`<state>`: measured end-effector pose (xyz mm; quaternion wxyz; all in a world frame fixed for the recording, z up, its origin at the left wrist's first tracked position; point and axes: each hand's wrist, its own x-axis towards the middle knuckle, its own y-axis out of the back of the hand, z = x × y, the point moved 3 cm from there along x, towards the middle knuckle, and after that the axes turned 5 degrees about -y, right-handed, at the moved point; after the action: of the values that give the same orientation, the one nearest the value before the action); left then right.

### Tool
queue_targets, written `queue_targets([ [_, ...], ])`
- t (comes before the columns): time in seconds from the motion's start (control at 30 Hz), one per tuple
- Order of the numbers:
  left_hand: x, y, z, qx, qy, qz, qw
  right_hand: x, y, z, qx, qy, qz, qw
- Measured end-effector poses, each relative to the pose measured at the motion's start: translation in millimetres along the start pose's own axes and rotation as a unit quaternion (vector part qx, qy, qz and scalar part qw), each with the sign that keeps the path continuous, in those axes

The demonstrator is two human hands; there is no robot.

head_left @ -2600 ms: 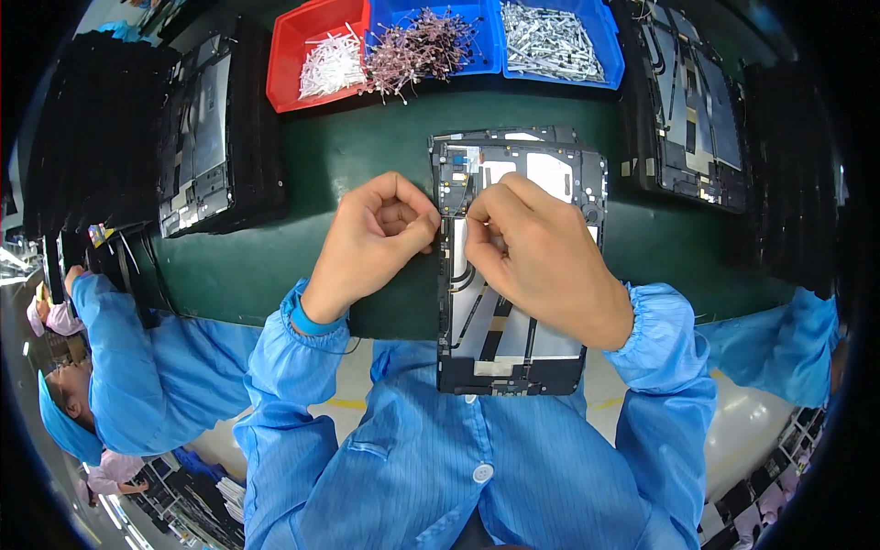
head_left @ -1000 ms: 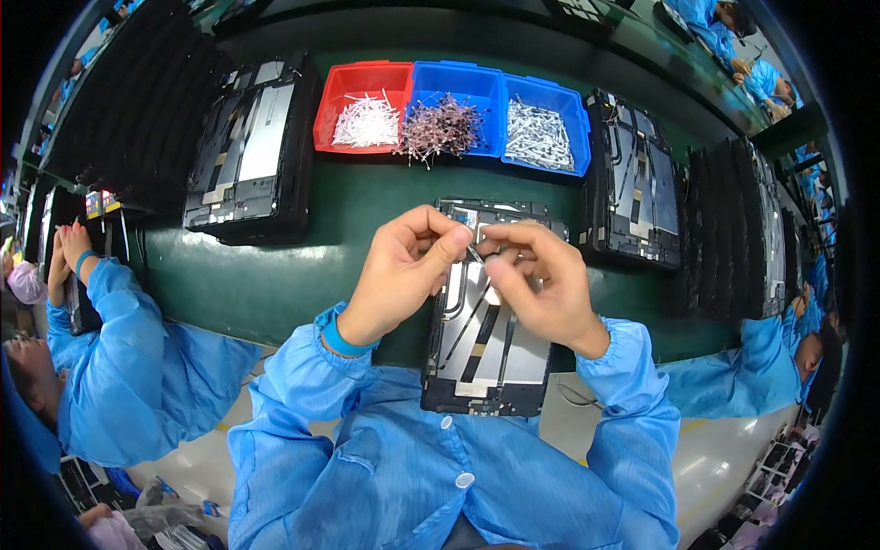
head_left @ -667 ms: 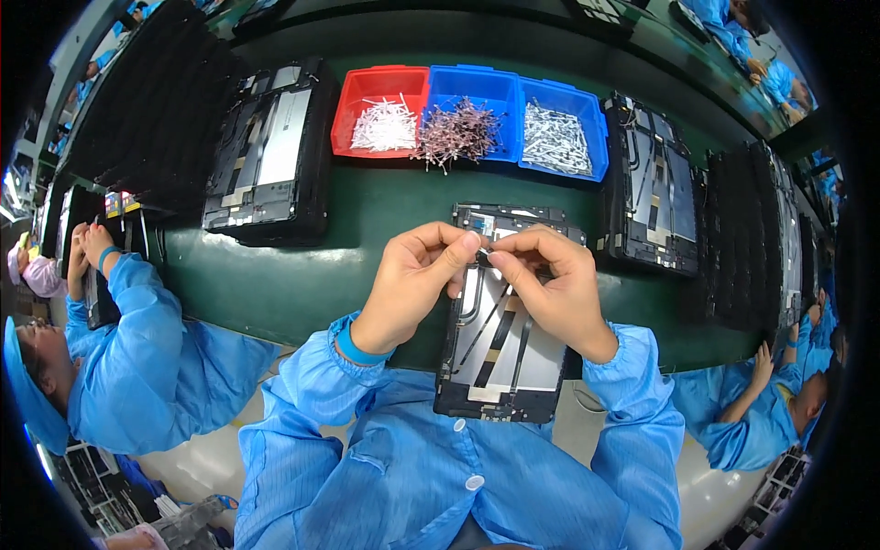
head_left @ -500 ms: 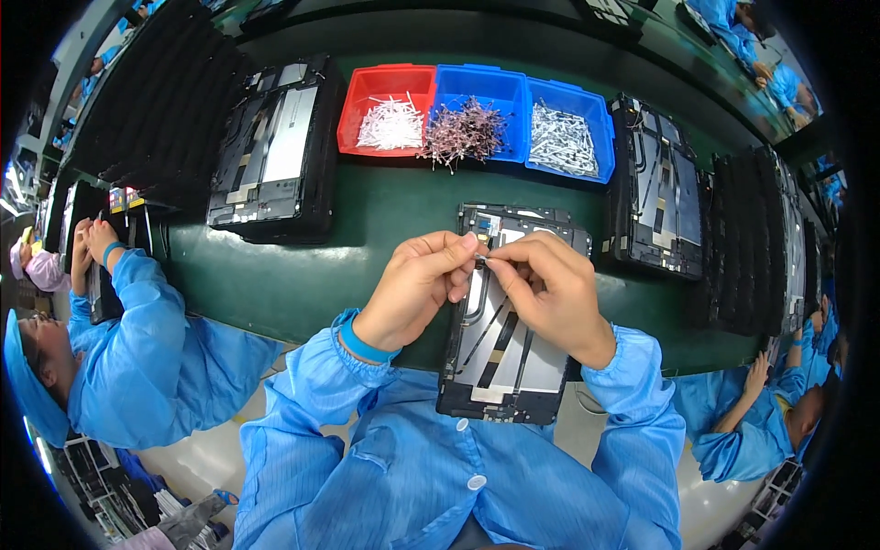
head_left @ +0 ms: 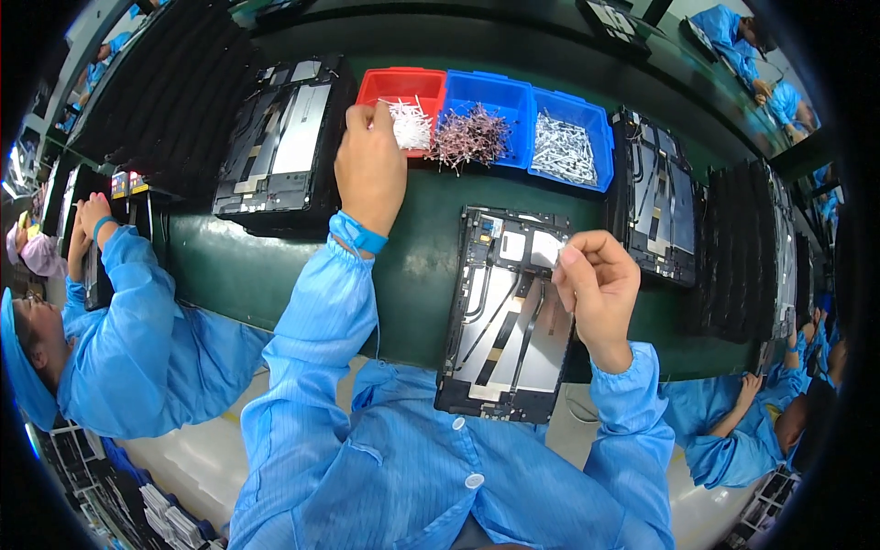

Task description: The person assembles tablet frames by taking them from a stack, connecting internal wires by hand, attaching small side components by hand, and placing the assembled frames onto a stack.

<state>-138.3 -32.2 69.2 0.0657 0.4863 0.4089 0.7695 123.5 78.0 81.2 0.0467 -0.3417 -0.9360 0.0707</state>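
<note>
My left hand (head_left: 371,170) reaches to the left side of a red bin (head_left: 403,82) of thin white sticks (head_left: 410,126). Its fingers are bent and closed, with the tips hidden, so whatever they hold cannot be made out. A tablet-like device with its inside exposed (head_left: 500,325) lies in front of me, showing a silver plate, dark ribbon cables and a black frame. Over its upper right edge, my right hand (head_left: 600,289) is closed in a pinch; anything between its fingertips is too small to name.
Beside the red bin stand two blue bins: one (head_left: 486,84) with pinkish-brown wired pieces, another (head_left: 570,108) with whitish-grey strips. Stacks of similar devices rise at left (head_left: 275,137) and right (head_left: 655,197). Co-workers in blue sit at left (head_left: 147,348) and right (head_left: 733,422).
My hands have parted from over the device's top. The left has gone up and left to the red bin; the right has shifted slightly right, uncovering the device's upper part.
</note>
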Motion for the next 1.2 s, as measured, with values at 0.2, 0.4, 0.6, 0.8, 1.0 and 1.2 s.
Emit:
queue_targets([
  [0.2, -60, 41, 30, -0.244, 0.008, -0.21, 0.947, -28, 36, 24, -0.039, -0.018, 0.049, 0.998],
  [0.4, -107, 59, 57, -0.336, 0.122, -0.426, 0.831, -42, 30, 44, 0.004, 0.05, 0.088, 0.995],
  [0.6, -113, 65, 40, -0.41, 0.243, -0.44, 0.762, -36, 29, 52, -0.003, 0.031, 0.096, 0.995],
  [0.8, -89, 86, 43, -0.654, 0.407, -0.452, 0.45, -8, 29, 9, 0.027, -0.007, -0.009, 1.0],
  [1.0, -72, 95, 65, -0.528, 0.256, -0.582, 0.563, 4, 7, -89, 0.071, 0.075, -0.089, 0.991],
  [1.2, -58, 99, 115, -0.393, -0.242, -0.068, 0.885, -4, -12, -112, 0.134, 0.078, -0.159, 0.975],
])
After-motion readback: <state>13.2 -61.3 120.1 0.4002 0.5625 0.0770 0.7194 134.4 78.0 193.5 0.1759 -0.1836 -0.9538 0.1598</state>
